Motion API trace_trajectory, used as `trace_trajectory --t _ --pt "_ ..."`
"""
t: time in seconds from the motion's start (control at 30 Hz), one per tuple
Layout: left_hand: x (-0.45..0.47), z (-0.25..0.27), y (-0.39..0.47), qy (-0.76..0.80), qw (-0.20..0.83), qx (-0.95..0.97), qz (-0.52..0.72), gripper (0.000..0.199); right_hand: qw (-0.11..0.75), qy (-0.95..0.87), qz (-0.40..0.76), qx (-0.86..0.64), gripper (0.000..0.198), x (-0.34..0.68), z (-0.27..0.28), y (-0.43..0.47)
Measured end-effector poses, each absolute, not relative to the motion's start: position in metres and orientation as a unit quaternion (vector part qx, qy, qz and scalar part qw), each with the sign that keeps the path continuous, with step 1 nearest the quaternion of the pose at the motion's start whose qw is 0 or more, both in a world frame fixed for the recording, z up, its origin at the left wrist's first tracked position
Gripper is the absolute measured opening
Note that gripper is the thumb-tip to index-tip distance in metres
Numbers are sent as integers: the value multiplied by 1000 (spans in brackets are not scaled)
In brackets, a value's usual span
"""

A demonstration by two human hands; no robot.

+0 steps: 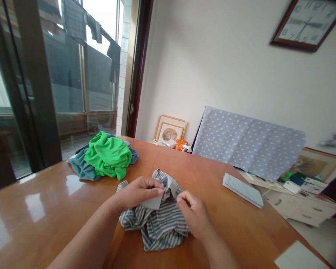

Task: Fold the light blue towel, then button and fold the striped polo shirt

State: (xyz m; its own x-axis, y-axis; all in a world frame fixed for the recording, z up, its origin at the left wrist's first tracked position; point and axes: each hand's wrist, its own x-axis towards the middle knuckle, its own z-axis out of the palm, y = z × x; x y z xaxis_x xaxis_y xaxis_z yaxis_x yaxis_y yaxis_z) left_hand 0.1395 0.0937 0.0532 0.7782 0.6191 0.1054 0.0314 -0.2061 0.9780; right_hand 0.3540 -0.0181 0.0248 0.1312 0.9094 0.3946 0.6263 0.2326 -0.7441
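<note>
A crumpled grey-and-white striped shirt (168,220) lies on the table in front of me. My left hand (141,192) is closed in a pinch on its upper part, near the collar. Just under those fingers shows a plain whitish flap (154,202); whether it belongs to the shirt I cannot tell. My right hand (194,213) is closed too, thumb against curled fingers, pinching the shirt's right edge by the collar. The fingertips hide exactly what cloth each hand grips.
On the brown table (81,220), a pile with a bright green garment (108,155) on top sits at the back left. A folded pale cloth (242,189) lies to the right, and a white sheet (299,257) at the front right corner. Beyond the edge stands a polka-dot cover (249,142).
</note>
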Motion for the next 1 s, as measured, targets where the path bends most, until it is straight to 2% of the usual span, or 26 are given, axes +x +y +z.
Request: trace_trajectory --t 0.07,0.13,0.23,0.33,0.47,0.6,0.67,0.73,0.8,0.9,1.0 --pt "138 58 91 196 617 723 242 34 491 -591 163 -618 27 366 21 -12" --pt "136 59 94 216 601 700 318 32 516 -557 171 -628 31 375 16 -7" --pt "135 53 107 304 559 640 432 32 533 -522 186 -640 36 382 9 0" --pt "136 41 120 403 473 626 471 33 531 -504 203 -650 39 384 5 4" --pt "138 26 125 450 360 700 422 36 522 -505 206 -656 41 384 1 6" --pt "142 20 123 451 333 757 335 28 511 -513 206 -658 41 386 -3 7" --pt "143 21 121 449 332 761 330 21 513 -512 207 -658 41 386 -3 7" --pt "145 23 120 432 375 739 355 13 515 -508 208 -658 41 386 -3 7" --pt "147 27 117 400 465 686 392 6 519 -504 208 -658 41 386 -2 7" --pt "149 33 113 341 609 578 422 11 536 -501 210 -646 42 384 1 6" --pt "152 37 109 272 692 504 439 12 566 -504 220 -615 42 382 4 5"
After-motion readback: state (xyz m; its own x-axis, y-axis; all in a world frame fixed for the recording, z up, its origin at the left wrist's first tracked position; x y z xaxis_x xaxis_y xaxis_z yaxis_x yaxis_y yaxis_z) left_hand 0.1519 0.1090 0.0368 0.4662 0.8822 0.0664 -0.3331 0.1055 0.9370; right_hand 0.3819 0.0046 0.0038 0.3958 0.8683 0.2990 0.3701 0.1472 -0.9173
